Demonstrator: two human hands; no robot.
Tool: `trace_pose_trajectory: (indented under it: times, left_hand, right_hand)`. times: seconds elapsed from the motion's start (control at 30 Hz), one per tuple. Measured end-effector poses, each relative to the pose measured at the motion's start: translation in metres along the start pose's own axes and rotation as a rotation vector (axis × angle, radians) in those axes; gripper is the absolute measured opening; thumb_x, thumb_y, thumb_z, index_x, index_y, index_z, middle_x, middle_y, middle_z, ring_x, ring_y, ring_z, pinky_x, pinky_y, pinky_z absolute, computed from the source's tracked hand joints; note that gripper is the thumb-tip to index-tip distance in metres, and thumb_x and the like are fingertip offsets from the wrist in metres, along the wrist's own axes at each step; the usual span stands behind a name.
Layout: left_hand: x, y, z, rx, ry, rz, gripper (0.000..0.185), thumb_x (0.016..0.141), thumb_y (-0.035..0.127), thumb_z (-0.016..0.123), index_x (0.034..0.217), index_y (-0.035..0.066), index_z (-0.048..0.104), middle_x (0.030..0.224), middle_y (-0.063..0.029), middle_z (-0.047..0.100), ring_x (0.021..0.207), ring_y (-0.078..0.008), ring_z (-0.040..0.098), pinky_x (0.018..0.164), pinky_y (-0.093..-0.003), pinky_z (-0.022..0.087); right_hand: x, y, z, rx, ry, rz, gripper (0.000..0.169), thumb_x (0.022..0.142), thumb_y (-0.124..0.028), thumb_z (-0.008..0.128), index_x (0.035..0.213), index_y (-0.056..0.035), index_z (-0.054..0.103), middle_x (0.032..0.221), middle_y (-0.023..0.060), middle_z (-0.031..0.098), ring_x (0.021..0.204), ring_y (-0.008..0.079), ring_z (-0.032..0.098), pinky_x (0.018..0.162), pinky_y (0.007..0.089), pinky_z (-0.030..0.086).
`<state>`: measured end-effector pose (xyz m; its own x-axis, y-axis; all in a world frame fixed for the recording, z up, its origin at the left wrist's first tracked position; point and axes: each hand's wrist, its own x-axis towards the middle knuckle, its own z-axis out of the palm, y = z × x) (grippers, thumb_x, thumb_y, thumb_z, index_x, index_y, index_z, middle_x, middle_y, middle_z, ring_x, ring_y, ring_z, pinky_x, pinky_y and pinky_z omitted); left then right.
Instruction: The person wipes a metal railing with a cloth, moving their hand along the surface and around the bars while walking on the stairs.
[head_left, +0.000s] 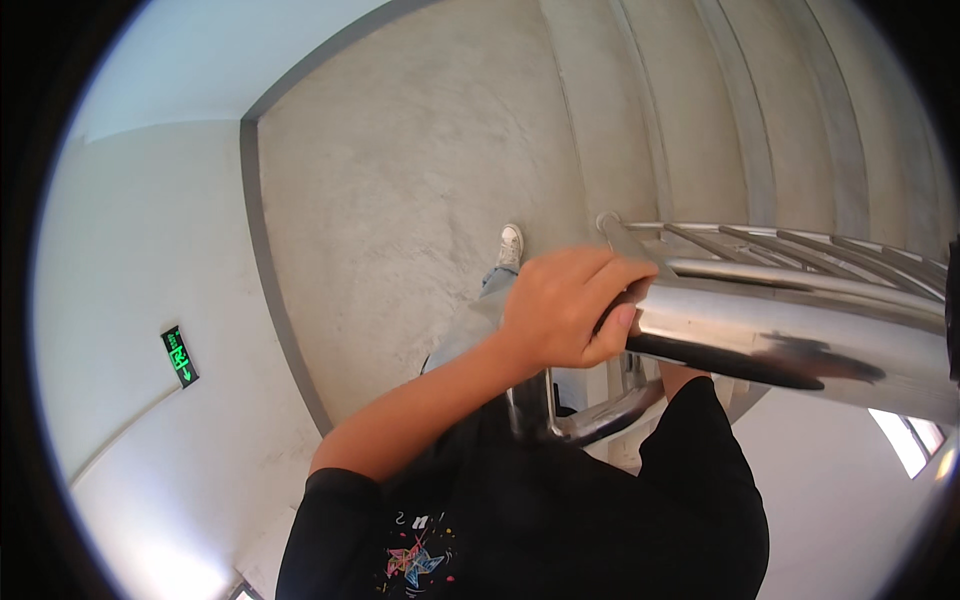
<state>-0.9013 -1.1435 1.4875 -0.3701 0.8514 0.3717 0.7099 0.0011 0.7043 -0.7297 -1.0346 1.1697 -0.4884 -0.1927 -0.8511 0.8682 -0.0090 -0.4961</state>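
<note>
My left hand (577, 307) grips the rounded end of a thick, polished metal handrail (787, 330), its fingers curled over the top and its thumb on the near side. My left forearm reaches across the front of my black T-shirt. Below the rail's end, a bent metal tube (611, 416) joins an upright. My right forearm (679, 379) shows only as a short piece between the black sleeve and the underside of the handrail; my right hand is hidden. Beyond the rail, a thinner railing with slanted metal bars (802, 244) runs to the right.
I am at a concrete stair landing (405, 172), one light canvas shoe (511, 244) on its floor. Concrete steps (697, 112) lie at the upper right. A wall with a dark grey skirting (270, 262) and a lit green exit sign (180, 356) stands left; a window (907, 439) is lower right.
</note>
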Motion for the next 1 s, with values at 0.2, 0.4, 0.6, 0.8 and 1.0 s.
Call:
trace_pose_trajectory:
  times: [0.2, 0.4, 0.6, 0.8, 1.0]
  left_hand:
    - [-0.005, 0.003, -0.004, -0.058, -0.010, -0.071, 0.025, 0.078, 0.013, 0.046, 0.094, 0.002, 0.061, 0.065, -0.0074, 0.057, 0.058, -0.0245, 0.056, 0.055, -0.0337, 0.045]
    - [-0.001, 0.010, -0.006, -0.073, 0.000, -0.076, 0.022, 0.079, 0.011, 0.046, 0.094, 0.004, 0.061, 0.067, -0.0084, 0.058, 0.060, -0.0264, 0.057, 0.057, -0.0349, 0.046]
    - [0.001, 0.010, -0.007, -0.107, 0.004, -0.069, 0.021, 0.084, 0.014, 0.045, 0.096, 0.004, 0.060, 0.077, -0.0109, 0.061, 0.069, -0.0294, 0.058, 0.063, -0.0372, 0.046]
    - [-0.005, 0.005, -0.008, -0.182, -0.051, -0.071, 0.025, 0.086, 0.014, 0.045, 0.104, 0.004, 0.058, 0.093, -0.0140, 0.060, 0.086, -0.0314, 0.057, 0.076, -0.0388, 0.044]
    - [0.008, 0.006, 0.000, -0.309, -0.017, 0.026, 0.035, 0.085, 0.013, 0.047, 0.118, 0.004, 0.052, 0.116, -0.0161, 0.054, 0.107, -0.0337, 0.050, 0.092, -0.0394, 0.039]
  right_hand:
    - [-0.049, -0.014, 0.003, 0.612, -0.274, 0.051, 0.032, 0.093, -0.030, 0.048, 0.098, 0.0003, 0.057, 0.091, 0.0122, 0.063, 0.078, 0.0210, 0.063, 0.068, 0.0383, 0.054]
    - [-0.104, -0.015, 0.020, 0.914, -0.028, -0.019, 0.033, 0.093, -0.032, 0.047, 0.100, -0.0005, 0.057, 0.093, 0.0119, 0.063, 0.079, 0.0216, 0.064, 0.070, 0.0380, 0.054]
    - [-0.138, -0.016, 0.066, 1.164, 0.468, -0.303, 0.023, 0.092, -0.025, 0.051, 0.105, -0.0064, 0.057, 0.094, 0.0052, 0.063, 0.083, 0.0176, 0.061, 0.074, 0.0332, 0.051]
    - [-0.154, -0.116, 0.095, 1.146, 0.974, -0.710, 0.020, 0.089, -0.029, 0.056, 0.095, -0.0108, 0.059, 0.078, -0.0009, 0.059, 0.066, 0.0139, 0.058, 0.060, 0.0272, 0.049]
    - [-0.120, -0.100, 0.078, 1.247, 1.104, -0.906, 0.021, 0.090, -0.029, 0.051, 0.081, -0.0115, 0.056, 0.070, -0.0024, 0.056, 0.057, 0.0126, 0.051, 0.051, 0.0264, 0.041]
